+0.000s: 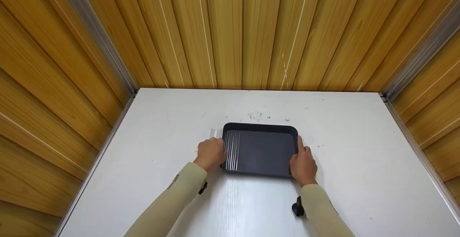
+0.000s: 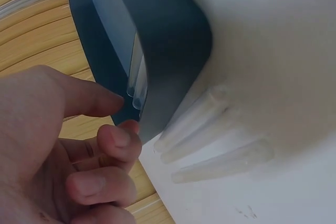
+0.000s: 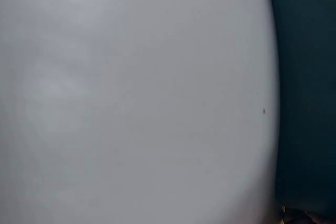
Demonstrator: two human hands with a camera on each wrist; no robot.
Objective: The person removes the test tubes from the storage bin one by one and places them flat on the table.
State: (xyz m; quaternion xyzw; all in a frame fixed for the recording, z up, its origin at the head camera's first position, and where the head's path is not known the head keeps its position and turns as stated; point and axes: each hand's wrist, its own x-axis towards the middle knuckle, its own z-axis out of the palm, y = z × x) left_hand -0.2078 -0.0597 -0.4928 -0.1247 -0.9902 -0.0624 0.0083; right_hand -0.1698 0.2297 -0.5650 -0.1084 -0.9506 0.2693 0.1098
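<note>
A dark rectangular tray is held between the two hands. Several clear slender tubes lie side by side along its left end. My left hand is at the left rim; the left wrist view shows its fingers curled, thumb and index finger pinching the tray's edge. Gripping the right side, my right hand has its index finger stretched along the outer wall. In the right wrist view only the tray's dark wall shows, and that hand is nearly hidden. Three loose tubes lie on the table beside the left rim.
The white table carries dark scuff marks beyond the tray. Wood-patterned panels stand at the back and on both sides, with metal posts at the corners. A black wrist device hangs beneath the right sleeve.
</note>
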